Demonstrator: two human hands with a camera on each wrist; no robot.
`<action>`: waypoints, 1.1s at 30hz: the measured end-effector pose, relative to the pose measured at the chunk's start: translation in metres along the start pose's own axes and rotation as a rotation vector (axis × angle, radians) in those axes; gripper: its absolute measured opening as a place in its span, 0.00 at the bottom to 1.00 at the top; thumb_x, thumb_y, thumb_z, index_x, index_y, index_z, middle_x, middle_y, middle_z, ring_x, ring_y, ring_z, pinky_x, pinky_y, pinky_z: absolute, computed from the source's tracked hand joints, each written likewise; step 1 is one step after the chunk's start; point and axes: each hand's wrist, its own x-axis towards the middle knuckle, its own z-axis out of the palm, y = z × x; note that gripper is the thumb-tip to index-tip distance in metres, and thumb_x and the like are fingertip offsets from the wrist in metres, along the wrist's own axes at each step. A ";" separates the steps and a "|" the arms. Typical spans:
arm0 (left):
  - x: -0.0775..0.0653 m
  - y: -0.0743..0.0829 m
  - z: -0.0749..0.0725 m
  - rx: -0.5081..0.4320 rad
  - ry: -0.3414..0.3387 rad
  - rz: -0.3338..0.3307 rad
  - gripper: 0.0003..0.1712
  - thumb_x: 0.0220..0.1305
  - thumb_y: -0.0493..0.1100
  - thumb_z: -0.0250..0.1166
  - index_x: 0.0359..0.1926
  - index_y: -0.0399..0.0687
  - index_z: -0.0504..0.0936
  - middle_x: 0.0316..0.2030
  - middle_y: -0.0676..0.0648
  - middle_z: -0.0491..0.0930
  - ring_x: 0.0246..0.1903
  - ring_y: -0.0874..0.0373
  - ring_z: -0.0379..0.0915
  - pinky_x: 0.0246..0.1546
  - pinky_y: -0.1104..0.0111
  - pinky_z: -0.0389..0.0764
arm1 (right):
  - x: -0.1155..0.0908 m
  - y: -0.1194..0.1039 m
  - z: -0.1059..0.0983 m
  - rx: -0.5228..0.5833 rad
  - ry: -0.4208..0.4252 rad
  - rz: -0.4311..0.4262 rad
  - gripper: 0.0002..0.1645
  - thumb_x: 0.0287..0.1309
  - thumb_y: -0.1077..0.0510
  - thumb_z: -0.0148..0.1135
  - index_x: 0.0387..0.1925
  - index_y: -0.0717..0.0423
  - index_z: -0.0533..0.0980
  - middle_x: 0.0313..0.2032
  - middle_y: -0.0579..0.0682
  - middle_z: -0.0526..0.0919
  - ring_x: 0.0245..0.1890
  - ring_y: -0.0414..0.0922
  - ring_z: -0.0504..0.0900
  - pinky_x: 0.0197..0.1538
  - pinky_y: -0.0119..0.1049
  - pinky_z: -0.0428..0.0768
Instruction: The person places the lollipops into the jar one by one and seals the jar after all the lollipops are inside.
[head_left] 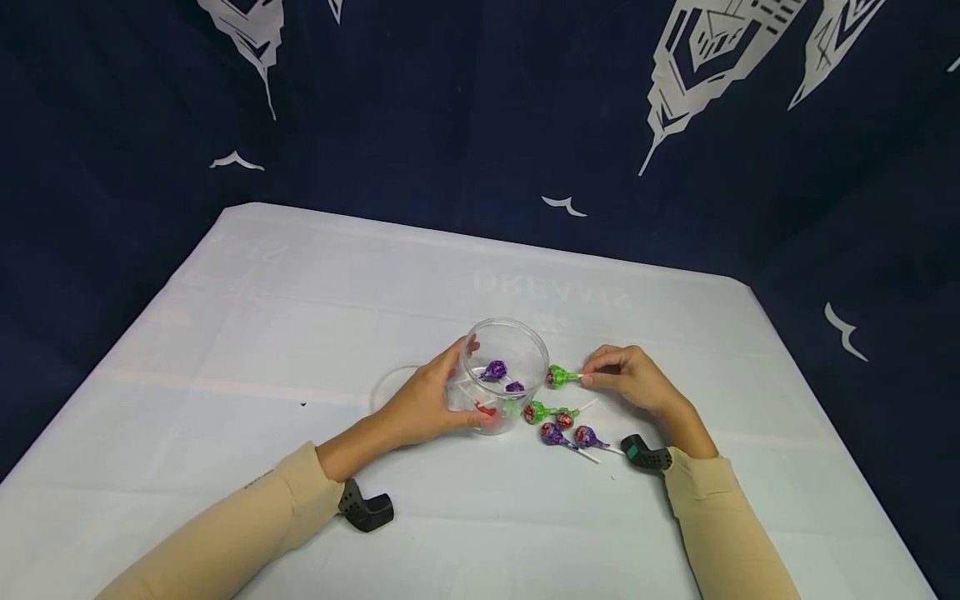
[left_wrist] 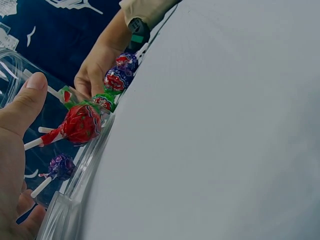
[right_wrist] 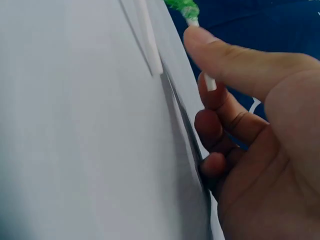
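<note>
My left hand [head_left: 420, 406] grips a clear round jar [head_left: 519, 354] from its left side, thumb in front and fingers behind. Inside lie purple lollipops [head_left: 493, 371] and a red lollipop [left_wrist: 82, 124]; some green shows through the wall. Just right of the jar, my right hand [head_left: 633, 379] pinches the white stick of a green-wrapped lollipop [head_left: 557, 377] between thumb and forefinger. That stick [right_wrist: 210, 84] also shows in the right wrist view, with the other fingers curled below it. Several lollipops lie by the jar, among them a green one [head_left: 536, 412] and a purple one [head_left: 551, 433].
A thin, clear curved rim [head_left: 377, 387] lies on the white tabletop [head_left: 247, 483] behind the left hand, partly hidden. Dark blue cloth [head_left: 450, 125] with white prints hangs behind the table. Each wrist wears a black device [head_left: 366, 507].
</note>
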 end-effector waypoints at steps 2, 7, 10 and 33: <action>0.000 0.000 0.000 -0.002 -0.003 -0.004 0.65 0.47 0.56 0.80 0.77 0.48 0.51 0.68 0.41 0.67 0.59 0.45 0.71 0.60 0.52 0.72 | 0.000 -0.001 -0.001 0.007 0.005 0.000 0.02 0.54 0.70 0.70 0.32 0.64 0.85 0.35 0.54 0.84 0.38 0.39 0.79 0.42 0.25 0.76; -0.001 0.000 0.001 -0.005 -0.008 -0.010 0.65 0.47 0.56 0.80 0.78 0.47 0.50 0.68 0.41 0.66 0.59 0.45 0.71 0.61 0.52 0.72 | -0.002 -0.003 -0.003 -0.008 0.039 0.008 0.02 0.55 0.71 0.69 0.32 0.65 0.85 0.35 0.54 0.84 0.37 0.39 0.79 0.40 0.25 0.77; -0.001 0.001 0.001 -0.006 -0.005 -0.006 0.65 0.47 0.56 0.80 0.77 0.47 0.50 0.68 0.41 0.66 0.59 0.45 0.71 0.61 0.52 0.72 | -0.002 -0.005 -0.005 -0.008 0.060 0.012 0.02 0.56 0.71 0.68 0.32 0.67 0.85 0.35 0.56 0.84 0.35 0.39 0.78 0.36 0.26 0.76; -0.001 0.000 0.001 0.000 -0.001 -0.014 0.65 0.46 0.57 0.80 0.78 0.49 0.51 0.68 0.41 0.66 0.57 0.44 0.72 0.59 0.51 0.73 | -0.001 -0.036 -0.011 0.018 0.202 -0.010 0.05 0.60 0.68 0.67 0.33 0.70 0.82 0.30 0.44 0.83 0.29 0.39 0.76 0.29 0.29 0.75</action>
